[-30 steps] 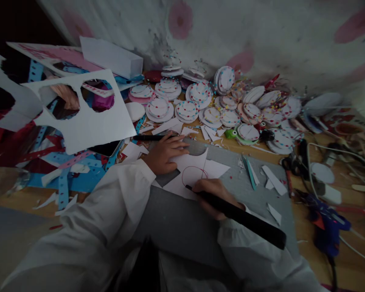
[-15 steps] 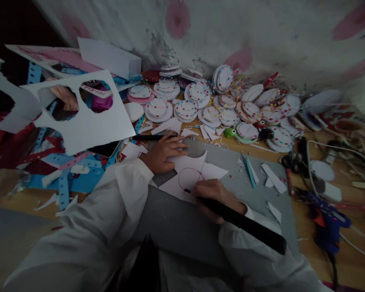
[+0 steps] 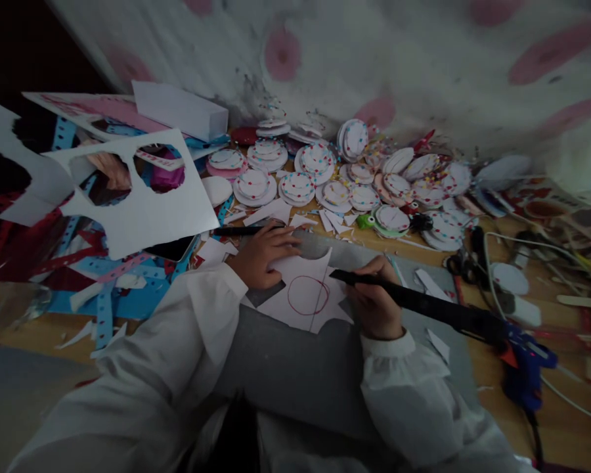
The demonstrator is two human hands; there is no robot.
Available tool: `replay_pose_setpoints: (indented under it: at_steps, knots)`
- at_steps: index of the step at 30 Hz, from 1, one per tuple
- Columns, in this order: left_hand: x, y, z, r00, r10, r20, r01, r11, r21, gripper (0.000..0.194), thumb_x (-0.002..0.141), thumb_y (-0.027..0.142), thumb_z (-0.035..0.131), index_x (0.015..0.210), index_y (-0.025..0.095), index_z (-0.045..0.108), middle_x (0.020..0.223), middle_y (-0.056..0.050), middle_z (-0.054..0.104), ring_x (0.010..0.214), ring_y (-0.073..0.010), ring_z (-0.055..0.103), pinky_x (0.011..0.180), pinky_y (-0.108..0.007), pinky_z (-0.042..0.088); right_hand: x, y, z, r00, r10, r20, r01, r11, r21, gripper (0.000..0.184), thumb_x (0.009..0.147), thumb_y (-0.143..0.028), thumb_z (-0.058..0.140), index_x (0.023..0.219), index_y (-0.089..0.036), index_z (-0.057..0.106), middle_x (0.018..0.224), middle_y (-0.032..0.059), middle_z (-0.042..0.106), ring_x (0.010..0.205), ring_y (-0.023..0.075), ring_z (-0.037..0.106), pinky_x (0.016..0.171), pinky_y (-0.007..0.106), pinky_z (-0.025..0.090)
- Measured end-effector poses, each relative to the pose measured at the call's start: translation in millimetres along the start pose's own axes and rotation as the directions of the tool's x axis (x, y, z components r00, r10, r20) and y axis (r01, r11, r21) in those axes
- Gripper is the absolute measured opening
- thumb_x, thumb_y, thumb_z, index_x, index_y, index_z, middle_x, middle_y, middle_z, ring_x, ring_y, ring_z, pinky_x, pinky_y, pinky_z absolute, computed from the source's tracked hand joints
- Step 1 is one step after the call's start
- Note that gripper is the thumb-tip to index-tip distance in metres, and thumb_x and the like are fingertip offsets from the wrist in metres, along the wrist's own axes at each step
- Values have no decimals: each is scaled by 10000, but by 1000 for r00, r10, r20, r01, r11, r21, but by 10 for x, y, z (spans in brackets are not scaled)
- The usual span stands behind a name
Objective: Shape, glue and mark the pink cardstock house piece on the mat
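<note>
My left hand (image 3: 263,255) lies flat with spread fingers on a white piece of paper (image 3: 309,292), pinning its upper left part to a grey cutting mat (image 3: 300,368). A red circle (image 3: 308,295) is drawn on that paper. My right hand (image 3: 374,303) is closed round a long black pen (image 3: 418,303), to the right of the circle. The pen's tip is lifted off the paper and points left. Another black pen (image 3: 241,230) lies just beyond my left hand's fingers.
Several round white paper discs with coloured dots (image 3: 335,177) are piled against the wall. A white sheet with cut-out holes (image 3: 142,203) and blue and red strips lie at left. A blue glue gun (image 3: 525,368), cables and scissors (image 3: 460,266) sit at right.
The red circle has been closed. My right hand has lifted the pen off the paper and swung to the right of the circle. My left hand has stayed on the paper.
</note>
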State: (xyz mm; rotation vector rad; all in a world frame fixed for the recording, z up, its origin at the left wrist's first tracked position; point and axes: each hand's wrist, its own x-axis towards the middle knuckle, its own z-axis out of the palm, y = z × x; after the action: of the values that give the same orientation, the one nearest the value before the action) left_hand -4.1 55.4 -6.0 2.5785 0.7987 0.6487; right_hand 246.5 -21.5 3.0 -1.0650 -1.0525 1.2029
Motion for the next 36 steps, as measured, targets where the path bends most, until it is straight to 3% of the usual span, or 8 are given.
replay_pose_setpoints:
  at_steps: [3, 9, 14, 18, 21, 25, 30, 36]
  knots:
    - [19, 143, -60, 1000, -3, -8, 4, 998, 62, 616, 561, 138, 543, 1171, 186, 616, 1221, -130, 615, 1312, -344, 437, 1129, -601, 223, 42, -45, 79, 995, -3, -100, 18, 987, 159, 112, 656, -164, 550, 732, -235, 510, 479, -98, 277, 396, 67, 191, 407, 211, 169]
    - [24, 520, -45, 990, 70, 125, -73, 997, 23, 626, 554, 188, 570, 1177, 160, 613, 1193, -140, 601, 1285, -337, 434, 1069, -506, 357, 139, -171, -30, 941, -80, -328, 166, 956, 243, 143, 597, -119, 555, 692, -219, 516, 520, -90, 371, 379, 42, 229, 397, 200, 203]
    - [-5, 450, -24, 983, -41, 179, 23, 994, 104, 608, 596, 240, 596, 1198, 151, 602, 1209, -150, 592, 1266, -346, 440, 1048, -507, 355, 175, -195, -104, 923, -92, -374, 183, 959, 217, 156, 598, -139, 556, 700, -222, 472, 564, -89, 381, 388, 44, 230, 391, 198, 200]
    - [-38, 287, -73, 975, -211, 64, 191, 952, 238, 606, 617, 248, 605, 1212, 131, 591, 1231, -175, 561, 1231, -365, 460, 1022, -535, 350, 126, -126, -60, 943, -129, -306, 158, 985, 70, 121, 675, -187, 558, 754, -234, 480, 583, -82, 369, 410, 57, 244, 406, 204, 225]
    - [-57, 225, -68, 966, -257, 1, 248, 934, 257, 596, 618, 240, 608, 1203, 130, 577, 1299, -188, 515, 1226, -366, 468, 1007, -530, 365, 62, -63, -14, 960, -137, -245, 132, 991, -35, 113, 705, -195, 591, 797, -226, 535, 581, -75, 405, 442, 75, 336, 429, 208, 268]
    - [-63, 230, -32, 984, -178, 5, 171, 954, 248, 592, 615, 228, 618, 1200, 157, 561, 1368, -174, 483, 1257, -357, 450, 1056, -526, 323, -42, -35, 68, 985, -126, -119, 108, 983, -150, 101, 712, -209, 640, 783, -208, 569, 628, -44, 518, 514, 102, 440, 466, 222, 316]
    - [-53, 251, 17, 989, -124, 76, 105, 972, 211, 589, 710, 307, 637, 1267, 148, 530, 1355, -172, 501, 1242, -331, 470, 1037, -494, 351, -166, -40, 163, 972, -135, 193, 205, 886, -415, 95, 786, -228, 597, 843, -230, 521, 656, -38, 528, 547, 123, 467, 503, 243, 356]
    - [-44, 200, 56, 990, -125, 61, 114, 980, 162, 557, 816, 525, 591, 1259, 190, 558, 1241, -141, 571, 1158, -315, 518, 972, -484, 388, -175, 27, 154, 949, -163, 269, 287, 797, -531, 91, 781, -221, 555, 838, -245, 488, 714, -29, 520, 600, 138, 481, 543, 253, 382]
